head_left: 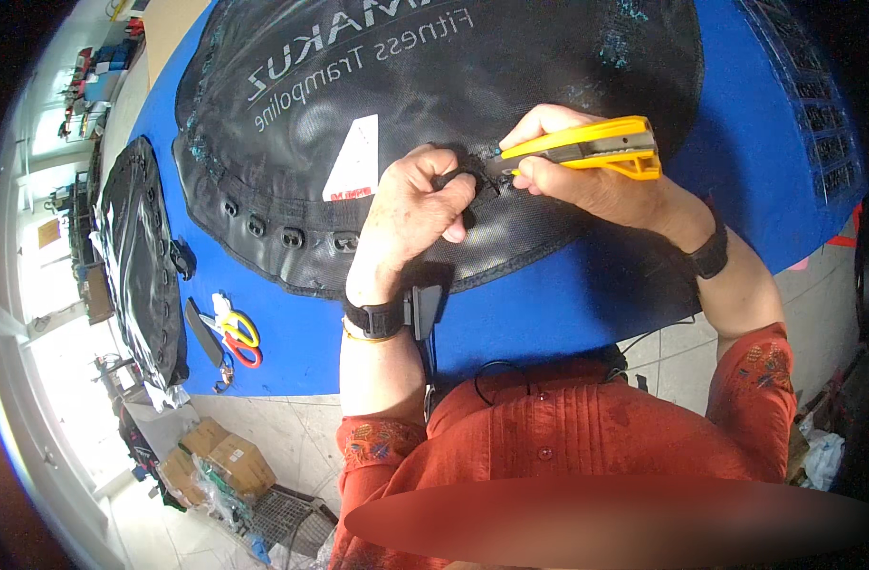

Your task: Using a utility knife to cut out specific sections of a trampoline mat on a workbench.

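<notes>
A round black trampoline mat (396, 133) with light lettering lies on a blue-covered table. Near the mat's near edge my left hand (406, 209) is closed, pinching a piece of black webbing (474, 173) between thumb and fingers. My right hand (596, 190) grips a yellow utility knife (586, 150), its front end pointing left against the webbing. The blade tip is hard to make out there. Along the edge left of my hands sits a row of black loops with rings (293, 238). A white paper piece (355, 161) with red marks rests on the mat beside my left hand.
Scissors with red and yellow handles (239, 337) lie on the blue table cover (301, 337) at the left. Another black mat (140, 256) is at the far left. Cardboard boxes (235, 465) stand on the floor, lower left. A clear-wrapped dark bundle (814, 104) lies at the right.
</notes>
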The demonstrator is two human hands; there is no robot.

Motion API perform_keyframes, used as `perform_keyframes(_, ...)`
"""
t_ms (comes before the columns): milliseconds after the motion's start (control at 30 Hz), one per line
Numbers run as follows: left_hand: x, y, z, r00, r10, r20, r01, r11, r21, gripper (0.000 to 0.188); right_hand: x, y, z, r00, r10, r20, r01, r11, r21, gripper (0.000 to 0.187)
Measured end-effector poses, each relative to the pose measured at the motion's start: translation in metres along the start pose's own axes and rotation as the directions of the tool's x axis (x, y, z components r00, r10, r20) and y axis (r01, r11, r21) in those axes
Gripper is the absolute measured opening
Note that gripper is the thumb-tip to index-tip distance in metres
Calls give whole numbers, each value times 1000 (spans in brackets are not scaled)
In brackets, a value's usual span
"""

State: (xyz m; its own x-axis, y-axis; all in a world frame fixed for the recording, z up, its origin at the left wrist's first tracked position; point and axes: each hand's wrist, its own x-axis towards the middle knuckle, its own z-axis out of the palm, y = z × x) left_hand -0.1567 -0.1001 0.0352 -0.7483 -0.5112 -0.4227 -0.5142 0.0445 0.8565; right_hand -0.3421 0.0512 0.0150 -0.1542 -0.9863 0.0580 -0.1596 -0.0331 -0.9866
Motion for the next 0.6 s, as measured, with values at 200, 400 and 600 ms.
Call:
perform_keyframes(200,0,0,-3,999,-20,27,20,1000,9,18,1,2,-1,999,-35,8,35,999,-26,25)
perform_keyframes(400,0,0,0,1000,10,12,-10,1000,-6,22,0,4,1,995,-100,13,101,993,-67,26)
perform_keyframes(600,-2,1,-4,999,-23,29,23,1000,-11,17,1,-3,-4,999,-17,35,21,995,-100,27)
